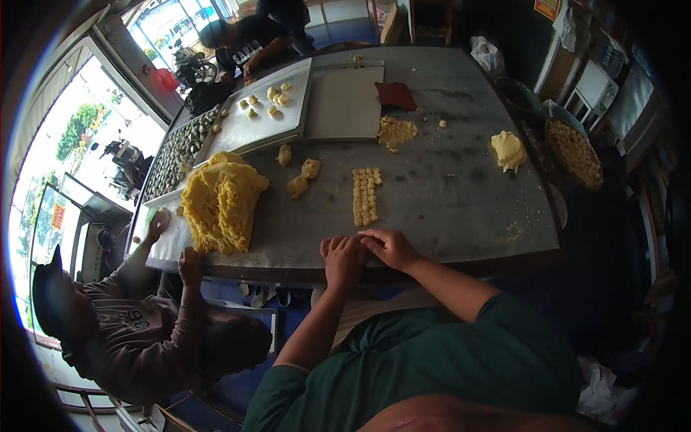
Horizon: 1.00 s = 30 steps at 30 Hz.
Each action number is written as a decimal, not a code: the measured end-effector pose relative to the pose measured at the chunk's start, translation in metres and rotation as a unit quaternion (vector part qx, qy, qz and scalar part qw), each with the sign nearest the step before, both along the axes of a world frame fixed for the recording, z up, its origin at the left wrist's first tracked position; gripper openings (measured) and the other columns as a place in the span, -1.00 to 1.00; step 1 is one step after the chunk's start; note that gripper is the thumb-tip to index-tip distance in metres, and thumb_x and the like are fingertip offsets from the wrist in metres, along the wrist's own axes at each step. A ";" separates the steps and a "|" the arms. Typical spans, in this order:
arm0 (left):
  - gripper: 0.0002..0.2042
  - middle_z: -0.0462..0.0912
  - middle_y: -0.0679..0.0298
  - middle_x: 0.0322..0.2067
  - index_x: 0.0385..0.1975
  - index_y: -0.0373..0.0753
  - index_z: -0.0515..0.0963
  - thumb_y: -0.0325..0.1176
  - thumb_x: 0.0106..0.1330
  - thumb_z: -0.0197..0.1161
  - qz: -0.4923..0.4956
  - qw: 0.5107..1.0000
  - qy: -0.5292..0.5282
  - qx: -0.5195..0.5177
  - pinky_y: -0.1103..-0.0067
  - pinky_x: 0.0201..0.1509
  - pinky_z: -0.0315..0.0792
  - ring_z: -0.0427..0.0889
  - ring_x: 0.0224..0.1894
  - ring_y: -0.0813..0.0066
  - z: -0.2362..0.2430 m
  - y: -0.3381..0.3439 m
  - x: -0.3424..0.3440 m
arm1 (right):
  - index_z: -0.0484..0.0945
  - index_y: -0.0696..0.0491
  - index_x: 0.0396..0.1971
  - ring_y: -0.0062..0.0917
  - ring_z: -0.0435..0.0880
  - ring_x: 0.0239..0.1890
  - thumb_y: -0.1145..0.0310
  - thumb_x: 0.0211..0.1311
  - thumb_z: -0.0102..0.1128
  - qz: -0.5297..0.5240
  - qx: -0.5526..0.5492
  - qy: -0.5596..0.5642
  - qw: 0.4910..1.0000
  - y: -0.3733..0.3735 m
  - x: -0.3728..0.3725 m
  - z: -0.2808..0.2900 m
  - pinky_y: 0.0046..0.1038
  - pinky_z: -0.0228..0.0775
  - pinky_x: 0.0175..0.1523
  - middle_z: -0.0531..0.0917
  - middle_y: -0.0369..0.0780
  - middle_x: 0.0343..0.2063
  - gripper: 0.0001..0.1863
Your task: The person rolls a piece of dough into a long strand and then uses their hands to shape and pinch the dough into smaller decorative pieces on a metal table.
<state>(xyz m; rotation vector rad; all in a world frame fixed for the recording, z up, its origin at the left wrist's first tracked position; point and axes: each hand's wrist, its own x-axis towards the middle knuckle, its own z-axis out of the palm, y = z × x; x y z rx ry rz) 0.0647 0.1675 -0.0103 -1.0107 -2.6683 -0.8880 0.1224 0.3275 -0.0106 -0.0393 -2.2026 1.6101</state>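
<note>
My left hand (343, 261) is at the near edge of the metal table, fingers curled down. Touching or nearly touching it, my right hand (391, 249) reaches in from the right with bent fingers. Both look closed; anything they hold is too small or hidden to make out. Just beyond them lies a block of small dough pieces (366, 196), set in close rows. Farther left are several loose dough lumps (298, 187) and a big yellow mound of dough (223, 200).
A red-brown sheet (395, 96) and flattened dough (397, 132) lie farther back; a pale dough lump (509, 151) is at right. Trays (344, 101) stand at the far left. One person (129, 324) sits at my left, another (252, 47) across the table. A filled basket (572, 153) stands at right.
</note>
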 end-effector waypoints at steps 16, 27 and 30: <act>-0.89 0.71 0.31 -0.40 -0.42 -0.10 0.70 -0.30 0.09 0.46 -0.049 0.990 0.095 0.093 0.31 0.16 0.31 0.65 -0.15 0.28 0.003 -0.012 0.000 | 0.64 0.08 -0.15 -0.19 0.66 -0.21 0.39 0.36 0.24 -0.117 0.060 -0.029 0.991 -0.001 -0.026 -0.009 -0.27 0.52 -0.03 0.64 -0.10 -0.31 -0.85; -0.88 0.70 0.29 -0.39 -0.39 -0.10 0.72 -0.27 0.12 0.47 -0.045 0.988 0.108 0.098 0.31 0.19 0.29 0.63 -0.11 0.29 0.012 -0.006 0.002 | 0.56 0.05 -0.08 -0.10 0.66 -0.07 0.44 0.41 -0.01 -0.181 0.351 -0.117 0.911 0.073 -0.105 -0.014 -0.11 0.53 -0.03 0.67 -0.10 -0.19 -0.80; -0.87 0.71 0.31 -0.38 -0.37 -0.10 0.72 -0.27 0.13 0.47 -0.034 0.991 0.074 0.102 0.32 0.20 0.29 0.63 -0.10 0.30 0.015 0.002 0.002 | 0.56 0.05 -0.08 -0.14 0.65 -0.10 0.44 0.37 0.11 -0.178 0.442 -0.108 0.872 0.080 -0.096 -0.016 -0.14 0.52 -0.04 0.66 -0.13 -0.19 -0.82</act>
